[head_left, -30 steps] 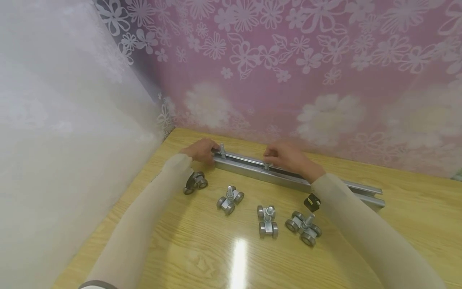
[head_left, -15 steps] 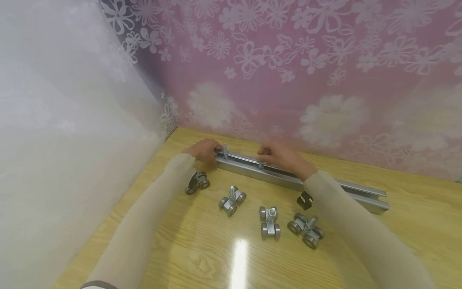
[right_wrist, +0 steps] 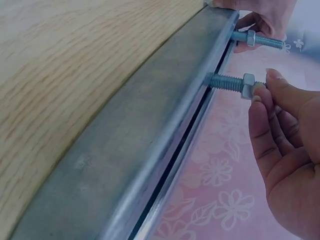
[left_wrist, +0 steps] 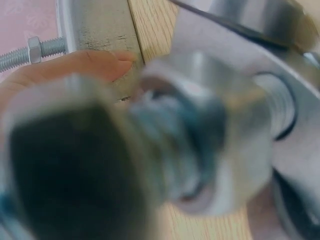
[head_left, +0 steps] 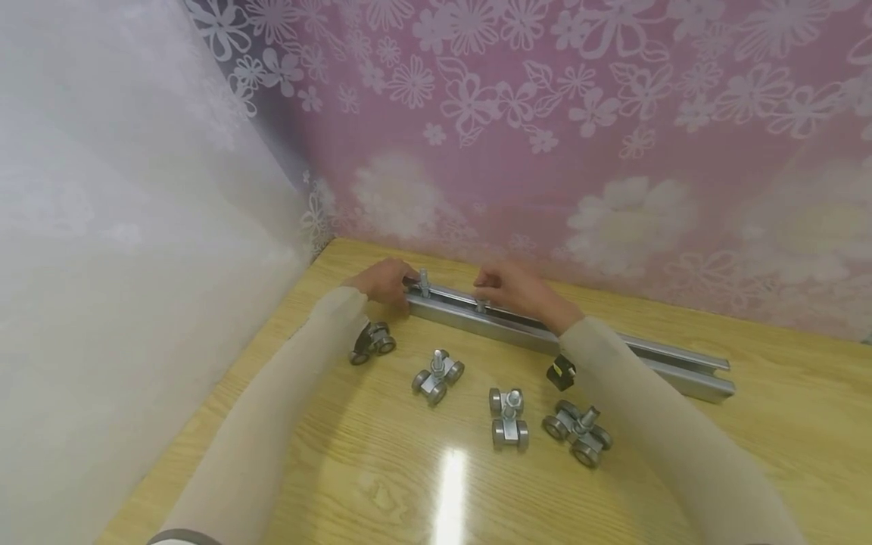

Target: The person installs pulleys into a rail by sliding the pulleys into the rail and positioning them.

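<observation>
A metal channel rail (head_left: 477,325) lies along the back of the table, its slot facing up. My left hand (head_left: 385,281) grips its left end, the thumb lying along the side in the left wrist view. Just beside that hand, an upright threaded bolt (head_left: 425,282) with a nut rises from the slot. My right hand (head_left: 521,291) pinches the top of a second bolt (right_wrist: 227,83) with thumb and fingertips, close to its nut (right_wrist: 248,86). The lower ends of both bolts are hidden inside the rail.
Several four-wheeled roller trolleys with bolts stand before the rail: one trolley (head_left: 438,376) at left, another (head_left: 509,418) in the middle, another (head_left: 579,433) at right. A further trolley (head_left: 381,338) is partly covered by the left wrist. A flowered pink cloth (head_left: 518,174) hangs behind the table.
My right hand has slid the second bolt leftward along the rail, nearer to the first bolt. The left hand stays on the rail's end.
</observation>
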A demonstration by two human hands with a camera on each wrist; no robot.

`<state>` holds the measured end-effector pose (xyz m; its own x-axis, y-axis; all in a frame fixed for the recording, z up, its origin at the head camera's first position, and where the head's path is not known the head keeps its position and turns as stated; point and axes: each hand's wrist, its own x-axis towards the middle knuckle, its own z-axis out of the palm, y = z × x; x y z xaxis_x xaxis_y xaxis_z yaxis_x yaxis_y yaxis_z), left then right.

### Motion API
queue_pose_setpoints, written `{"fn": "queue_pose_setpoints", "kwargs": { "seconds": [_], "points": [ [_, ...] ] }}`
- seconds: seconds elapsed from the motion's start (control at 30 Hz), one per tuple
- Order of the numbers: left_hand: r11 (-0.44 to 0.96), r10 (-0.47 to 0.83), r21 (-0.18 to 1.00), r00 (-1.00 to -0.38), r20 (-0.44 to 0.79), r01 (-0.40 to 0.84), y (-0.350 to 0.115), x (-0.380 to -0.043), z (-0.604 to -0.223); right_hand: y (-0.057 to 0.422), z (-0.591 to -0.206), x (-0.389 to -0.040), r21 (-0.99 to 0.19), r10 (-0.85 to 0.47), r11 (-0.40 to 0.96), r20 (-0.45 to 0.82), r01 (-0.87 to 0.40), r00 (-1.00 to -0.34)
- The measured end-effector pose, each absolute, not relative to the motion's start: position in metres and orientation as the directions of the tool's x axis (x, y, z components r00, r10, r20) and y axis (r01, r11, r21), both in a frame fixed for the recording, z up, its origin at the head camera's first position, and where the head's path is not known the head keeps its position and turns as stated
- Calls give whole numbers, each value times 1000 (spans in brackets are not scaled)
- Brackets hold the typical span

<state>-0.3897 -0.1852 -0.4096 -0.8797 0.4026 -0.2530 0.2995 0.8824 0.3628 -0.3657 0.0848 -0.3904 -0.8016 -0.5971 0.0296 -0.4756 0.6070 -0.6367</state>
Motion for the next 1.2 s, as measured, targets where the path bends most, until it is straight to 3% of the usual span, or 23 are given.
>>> {"fn": "queue_pose_setpoints", "kwargs": {
  "seconds": [1.2],
  "points": [
    [870, 442, 346, -866, -233, 351, -188, -393, -412, 63, -397, -368, -631, -579, 605, 70, -485, -813]
  ]
}}
